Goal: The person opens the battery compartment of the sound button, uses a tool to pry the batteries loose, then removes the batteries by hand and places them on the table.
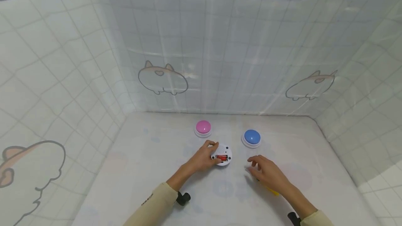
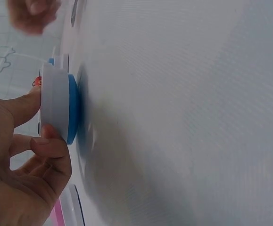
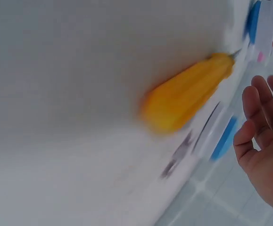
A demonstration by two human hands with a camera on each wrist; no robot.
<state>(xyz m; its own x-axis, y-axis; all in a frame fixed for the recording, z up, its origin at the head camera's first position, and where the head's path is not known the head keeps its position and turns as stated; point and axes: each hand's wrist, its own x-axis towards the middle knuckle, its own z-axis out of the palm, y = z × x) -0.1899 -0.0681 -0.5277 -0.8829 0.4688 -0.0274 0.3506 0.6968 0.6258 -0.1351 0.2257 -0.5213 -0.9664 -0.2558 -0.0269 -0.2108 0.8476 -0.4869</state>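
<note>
**Upturned button (image 1: 222,149), batteries (image 1: 221,158) showing**

Left hand (image 1: 205,158) pinches it by the edge, dome down, near pink button (image 1: 203,127), probably to steady it with batteries accessible. Right hand (image 1: 267,172) looks empty, fingers loosely bent; yellow screwdriver (image 3: 188,96) lies beneath, seemingly for easy reach.

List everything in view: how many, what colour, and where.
Table: one, whitish, beneath the objects.
Pink button: one, pink on white, farthest back.
Blue button: one, blue on white, right of the pink.
Upturned button: one, white, blue dome down, nearer than both.
Batteries: apparently two, red, in its underside.
Yellow-handled tool: one, yellow, probably a screwdriver, nearer side.
Walls: three, pale, gridded with animal drawings, around.
Wrist devices: two, black, at the wrists.
Sleeves: two, beige, on both forearms.
Left grip: one, bare, holding the upturned button.
Right grip: one, bare, near the tool, nothing visibly held.
</note>
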